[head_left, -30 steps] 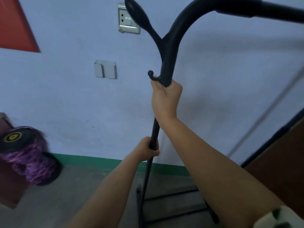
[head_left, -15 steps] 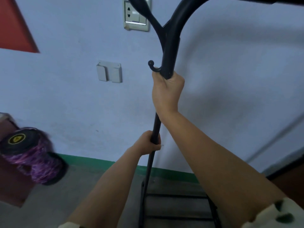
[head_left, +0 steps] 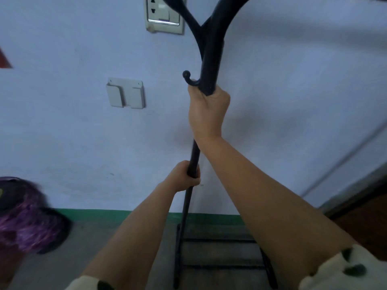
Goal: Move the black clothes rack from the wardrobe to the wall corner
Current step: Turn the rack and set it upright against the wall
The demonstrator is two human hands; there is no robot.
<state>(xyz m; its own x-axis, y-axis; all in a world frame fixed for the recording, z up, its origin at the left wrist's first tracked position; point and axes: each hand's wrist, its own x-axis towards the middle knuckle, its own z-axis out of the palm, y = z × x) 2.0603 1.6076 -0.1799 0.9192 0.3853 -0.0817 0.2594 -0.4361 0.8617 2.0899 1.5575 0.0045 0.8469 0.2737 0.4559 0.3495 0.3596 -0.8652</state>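
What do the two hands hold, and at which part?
Both grip the black clothes rack by its upright pole: right hand just under the small hook, left hand lower down.

The clothes rack (head_left: 210,59) runs off the top edge; hands (head_left: 207,109) hide parts of its pole; a purple object (head_left: 25,222) is blurred

A pale bluish-white wall (head_left: 73,132) filled most of the view under dim, even light. A white socket plate (head_left: 163,15) sat high on it, and a small white wall holder (head_left: 125,93) hung lower to the left. A green skirting band (head_left: 100,214) ran along its foot above a grey concrete floor (head_left: 88,248). At far left sat a blurred purple spool (head_left: 23,216); at right, a dark brown panel (head_left: 364,222).
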